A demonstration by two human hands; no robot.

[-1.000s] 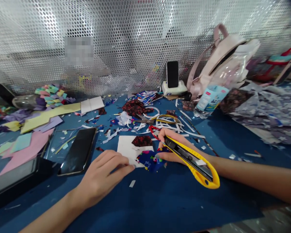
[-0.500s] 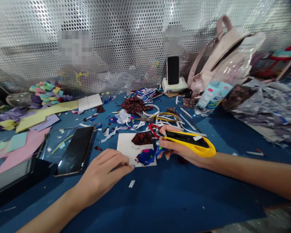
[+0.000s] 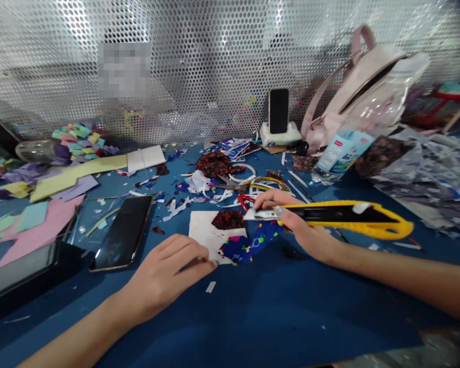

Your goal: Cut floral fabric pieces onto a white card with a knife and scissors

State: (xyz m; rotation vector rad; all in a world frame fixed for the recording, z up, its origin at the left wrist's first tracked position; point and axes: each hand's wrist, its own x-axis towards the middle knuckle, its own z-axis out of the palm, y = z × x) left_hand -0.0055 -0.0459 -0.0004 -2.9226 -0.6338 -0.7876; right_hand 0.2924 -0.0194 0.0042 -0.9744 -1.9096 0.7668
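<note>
A yellow and black utility knife (image 3: 341,217) is in my right hand (image 3: 304,230), pinched near its metal nose, with the blade end facing left over a white card (image 3: 199,225). On that card lie a dark red patterned scrap (image 3: 229,220) and a blue patterned strip (image 3: 237,249). The strip runs off the card's right side to below my right fingers; whether they touch it I cannot tell. My left hand (image 3: 172,271) is closed at the card's lower left edge, thumb and fingertips together there. A small white scrap (image 3: 210,286) lies just below.
Scissors (image 3: 232,185) lie among cuttings behind the card. A phone (image 3: 124,232) lies flat on the left, near coloured paper (image 3: 38,230). Another phone (image 3: 278,110) stands at the back. A plastic bottle (image 3: 341,156), pink backpack (image 3: 364,76) and patterned sheets (image 3: 433,174) are on the right.
The utility knife has swung from lying along my right palm to pointing left, its nose now in my fingers. The blue strip, bunched under those fingers before, now shows spread out. My left hand stays put.
</note>
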